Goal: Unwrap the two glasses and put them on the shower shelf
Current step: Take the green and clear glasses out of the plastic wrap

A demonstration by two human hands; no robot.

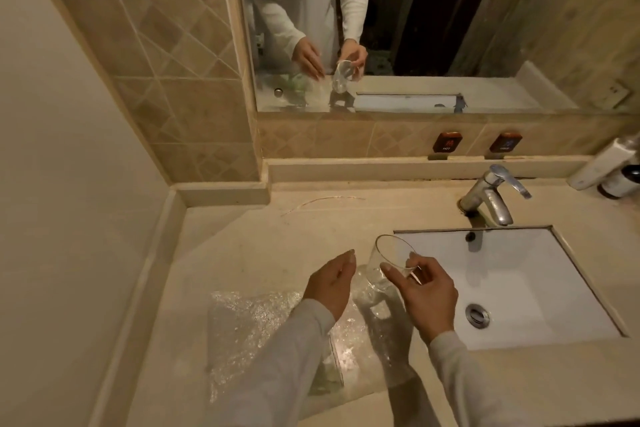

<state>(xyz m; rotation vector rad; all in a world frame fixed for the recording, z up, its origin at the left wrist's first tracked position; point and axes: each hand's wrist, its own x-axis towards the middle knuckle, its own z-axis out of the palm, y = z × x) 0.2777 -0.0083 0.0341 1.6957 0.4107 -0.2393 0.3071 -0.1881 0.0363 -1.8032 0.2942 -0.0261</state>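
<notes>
- Right hand (426, 295) holds the glass (381, 258). The thumb is on one side near the rim and the fingers are curled round the other side.
- The glass is clear and has no wrap on it. It is tilted, with its open top pointing up and toward the back wall. It is up in the air over the tabletop (277, 229), just beside the left edge of the sink (519, 281).
- The left hand (330, 282) is just beside the glass, on its left. Its fingers are loose and a little bent, and it holds nothing.
- A sheet of bubble wrap (249, 329) lies flat on the tabletop near the front edge, under both arms. Part of it goes under the glass.
- Something pale green shows through the wrap next to the left sleeve. I cannot tell what it is.
- The sink is white, with a round metal drain (477, 315) in it. It sits in the right part of the tabletop.
- A shiny tap (491, 194) stands at the back edge of the sink.
- A mirror (450, 10) hangs on the back wall. It shows both hands and the glass.
- A dark bottle (620, 180) stands in the back right corner of the tabletop.
</notes>
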